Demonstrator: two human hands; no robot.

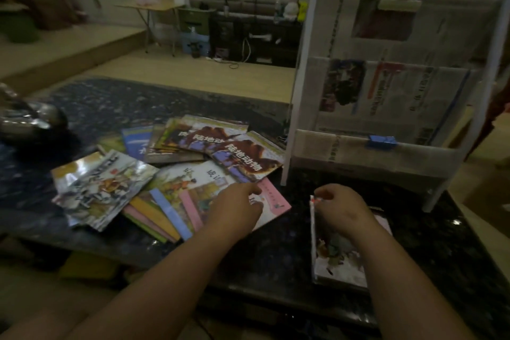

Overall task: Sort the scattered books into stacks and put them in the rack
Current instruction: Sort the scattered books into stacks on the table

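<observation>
**Pinching a book's corner beside the rack**

Curled together, the right hand's (342, 210) fingers (325, 193) pinch the far corner of a picture book (340, 262) lying flat on the dark table (276, 254). The left hand's (237, 208) fingers (251, 189) bend down onto a pink book (277, 203); I cannot tell whether they grip it. Beyond them the scattered books (190, 143) overlap. Just past the right knuckles stands the white rack (298, 107), lined with newspaper (400, 96).
</observation>
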